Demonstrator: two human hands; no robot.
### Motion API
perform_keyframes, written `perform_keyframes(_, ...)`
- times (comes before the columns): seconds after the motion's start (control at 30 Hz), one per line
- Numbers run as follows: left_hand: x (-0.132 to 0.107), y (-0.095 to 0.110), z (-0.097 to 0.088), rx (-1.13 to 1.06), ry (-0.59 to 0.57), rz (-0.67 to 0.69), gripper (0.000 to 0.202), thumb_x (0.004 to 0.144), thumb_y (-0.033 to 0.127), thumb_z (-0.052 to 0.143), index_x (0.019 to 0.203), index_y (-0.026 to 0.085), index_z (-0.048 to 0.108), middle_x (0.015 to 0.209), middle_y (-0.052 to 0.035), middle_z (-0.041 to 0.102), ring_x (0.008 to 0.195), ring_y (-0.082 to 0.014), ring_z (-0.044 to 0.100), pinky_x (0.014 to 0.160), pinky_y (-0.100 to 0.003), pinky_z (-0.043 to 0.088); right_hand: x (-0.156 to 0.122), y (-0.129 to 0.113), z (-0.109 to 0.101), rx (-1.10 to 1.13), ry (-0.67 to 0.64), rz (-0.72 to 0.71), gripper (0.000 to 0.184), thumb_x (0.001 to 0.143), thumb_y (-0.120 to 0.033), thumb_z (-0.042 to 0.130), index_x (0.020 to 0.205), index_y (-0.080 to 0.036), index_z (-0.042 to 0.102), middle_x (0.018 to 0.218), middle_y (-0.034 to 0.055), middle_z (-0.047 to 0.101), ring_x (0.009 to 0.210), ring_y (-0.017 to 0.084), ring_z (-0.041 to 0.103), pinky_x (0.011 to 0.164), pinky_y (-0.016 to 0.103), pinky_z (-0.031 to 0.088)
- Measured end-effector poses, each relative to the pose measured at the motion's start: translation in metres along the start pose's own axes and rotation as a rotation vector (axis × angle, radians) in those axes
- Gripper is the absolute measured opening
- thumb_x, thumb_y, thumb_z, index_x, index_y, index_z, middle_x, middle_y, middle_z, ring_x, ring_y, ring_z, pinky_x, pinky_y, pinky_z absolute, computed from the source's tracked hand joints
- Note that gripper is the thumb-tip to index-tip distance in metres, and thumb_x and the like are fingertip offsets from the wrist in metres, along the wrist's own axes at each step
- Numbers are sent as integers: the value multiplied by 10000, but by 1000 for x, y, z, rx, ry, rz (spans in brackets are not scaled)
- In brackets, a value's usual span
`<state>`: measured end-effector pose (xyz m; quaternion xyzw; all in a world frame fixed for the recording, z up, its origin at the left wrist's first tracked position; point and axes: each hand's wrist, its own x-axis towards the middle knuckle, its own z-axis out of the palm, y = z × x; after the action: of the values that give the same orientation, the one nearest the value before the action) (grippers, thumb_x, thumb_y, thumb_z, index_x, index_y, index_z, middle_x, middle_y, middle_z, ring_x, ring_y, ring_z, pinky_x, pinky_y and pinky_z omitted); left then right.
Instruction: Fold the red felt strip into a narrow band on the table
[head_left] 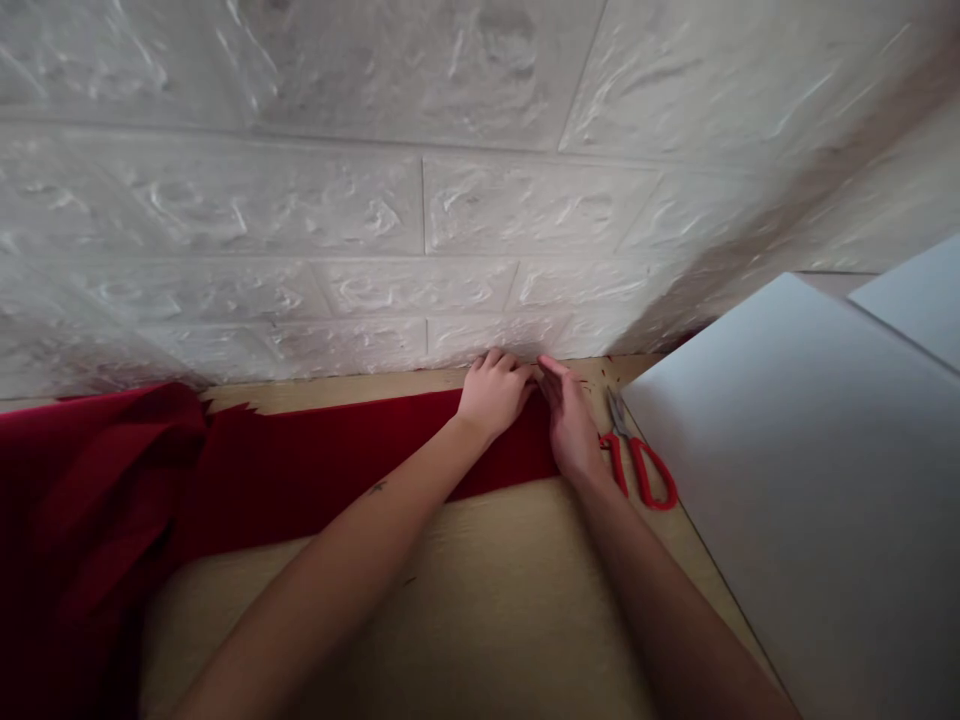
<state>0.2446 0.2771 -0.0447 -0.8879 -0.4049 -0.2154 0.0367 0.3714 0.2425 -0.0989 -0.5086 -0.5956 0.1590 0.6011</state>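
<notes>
Curled fingers [501, 362] of the left hand [493, 398] press on the far end of a red cloth strip [337, 465] lying on the wooden worktop [480, 600] by the white brick wall [375, 200]. The right hand [571, 425] rests flat beside it, fingertips pinching the cloth's edge. Red-handled scissors [637, 460] lie just right, near a white board [810, 480].

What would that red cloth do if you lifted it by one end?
The red cloth would probably droop, not stay flat: at the left it already lies bunched in soft folds. It looks thin and likely light. Both hands press its right end on the wooden table, so it may slide easily.
</notes>
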Motion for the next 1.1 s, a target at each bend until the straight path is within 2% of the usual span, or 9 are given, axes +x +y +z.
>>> perform_keyframes(0.13, 2, -4, -1, -3, -3, -6, 322, 1020, 282, 461, 1195, 161, 702, 1214, -122, 693, 1242, -296, 573, 1023, -437, 506, -5, -22, -3, -8, -24, 135, 766, 1022, -705, 246, 1426, -174, 623, 1489, 150, 591, 1420, 246, 522, 1211, 454, 382)
perform_keyframes(0.23, -1, -6, -9, -8, 5, -21, 353, 1034, 238, 385, 1185, 143, 689, 1220, -125, 690, 1181, -265, 613, 992, -409, 526, -5, -34, -3, -2, -48, 194, 869, 972, -795, 230, 1445, -177, 618, 1520, 127, 564, 1452, 251, 490, 1251, 443, 323)
perform_keyframes(0.37, -27, 7, -27, -2, 12, -16, 429, 1057, 278, 303, 1220, 136, 673, 1279, -123, 674, 1241, -277, 603, 1099, -460, 482, -5, -32, -3, 2, -53, 194, 953, 932, -852, 215, 1461, -163, 607, 1540, 119, 542, 1486, 266, 448, 1283, 443, 271)
perform_keyframes(0.43, -46, 20, -32, 3, -10, 6, 472, 1060, 325, 300, 1340, 119, 619, 1409, -135, 623, 1395, -297, 513, 1191, -481, 421, -4, -29, -4, -1, -86, 174, 957, 939, -843, 197, 1483, -157, 584, 1559, 114, 518, 1505, 269, 420, 1292, 459, 250)
perform_keyframes(0.5, -64, 32, -31, 5, -101, 24, 538, 1057, 343, 298, 1469, 75, 515, 1568, -154, 496, 1533, -294, 366, 1272, -457, 343, -4, -28, -4, -16, -118, 173, 942, 958, -814, 167, 1513, -156, 549, 1580, 107, 490, 1520, 273, 395, 1295, 484, 236)
perform_keyframes(0.63, -82, 37, -16, 41, -239, -72, 673, 1066, 457, 208, 1607, 68, 304, 1703, -130, 230, 1615, -269, 141, 1344, -483, 157, -3, -28, -3, -106, -135, 175, 899, 999, -738, 109, 1534, -145, 520, 1588, 103, 474, 1532, 273, 374, 1294, 508, 230)
perform_keyframes(0.73, -87, 27, -11, 80, -234, -121, 738, 1044, 560, 248, 1632, 113, 249, 1715, -114, 147, 1619, -266, 99, 1348, -492, 125, -3, -27, 0, -193, -148, 134, 875, 1016, -705, 102, 1532, -135, 520, 1592, 106, 471, 1534, 261, 369, 1294, 484, 239)
perform_keyframes(0.87, -101, 6, -19, 120, -202, -224, 750, 1026, 589, 295, 1645, 172, 227, 1721, -101, 115, 1619, -258, 111, 1348, -489, 134, -3, -27, 3, -282, -181, 70, 829, 1025, -689, 117, 1529, -176, 528, 1587, 103, 486, 1514, 263, 406, 1275, 474, 300)
perform_keyframes(1.1, -148, -68, -54, 289, -110, -499, 672, 1040, 532, 299, 1632, 214, 292, 1704, -77, 233, 1604, -267, 204, 1329, -536, 189, -4, -29, 3, -339, -192, 40, 809, 1032, -664, 154, 1508, -144, 551, 1571, 127, 501, 1500, 294, 426, 1266, 512, 311)
